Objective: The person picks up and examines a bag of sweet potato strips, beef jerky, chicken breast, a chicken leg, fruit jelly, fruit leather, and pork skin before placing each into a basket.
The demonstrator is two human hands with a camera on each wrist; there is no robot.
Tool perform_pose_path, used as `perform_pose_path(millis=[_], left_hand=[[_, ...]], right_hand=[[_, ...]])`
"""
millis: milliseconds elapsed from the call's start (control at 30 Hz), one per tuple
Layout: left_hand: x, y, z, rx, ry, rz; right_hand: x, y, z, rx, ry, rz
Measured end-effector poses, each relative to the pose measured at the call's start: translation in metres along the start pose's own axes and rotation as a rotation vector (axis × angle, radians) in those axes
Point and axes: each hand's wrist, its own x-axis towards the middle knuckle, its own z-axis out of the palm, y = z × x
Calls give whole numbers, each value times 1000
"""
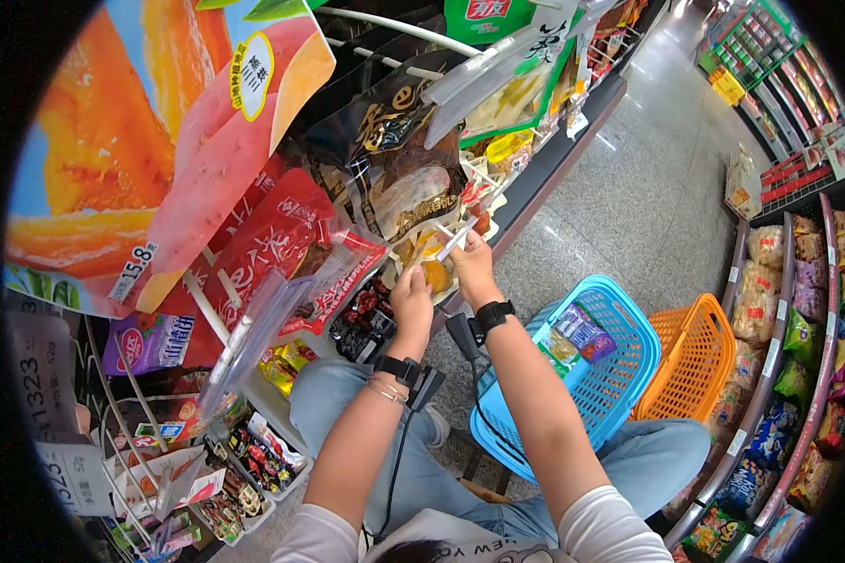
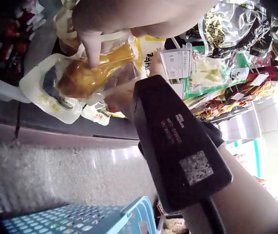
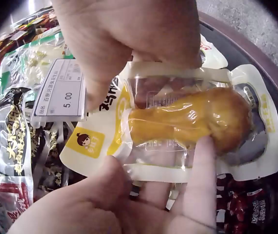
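Note:
A vacuum-packed chicken drumstick (image 3: 187,117), golden brown in a clear pack with a cream border and yellow printed end, lies between both hands. My left hand (image 1: 411,305) grips its near edge; in the right wrist view the left index finger (image 3: 204,156) presses on the drumstick and other fingers show behind the pack. My right hand (image 1: 476,267) holds the opposite edge near the printed end, its fingers curled and partly hidden. A white price tag (image 3: 61,90) reading 5.00 hangs beside the right thumb. In the left wrist view, a black wrist device (image 2: 178,146) hides part of the right hand.
Hanging snack packs crowd the rack, including a black bag (image 1: 413,178) and red bags (image 1: 272,244). A blue basket (image 1: 620,394) holding several packets stands at the right, with an orange basket (image 1: 714,347) beside it. Shelves of snacks (image 1: 770,441) line the far right.

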Motion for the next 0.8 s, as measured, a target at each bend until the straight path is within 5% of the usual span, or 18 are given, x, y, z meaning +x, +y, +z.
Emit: perform_pose_path(millis=[800], left_hand=[[16, -12, 4, -2, 30, 26]], right_hand=[[18, 9, -14, -79, 111, -52]])
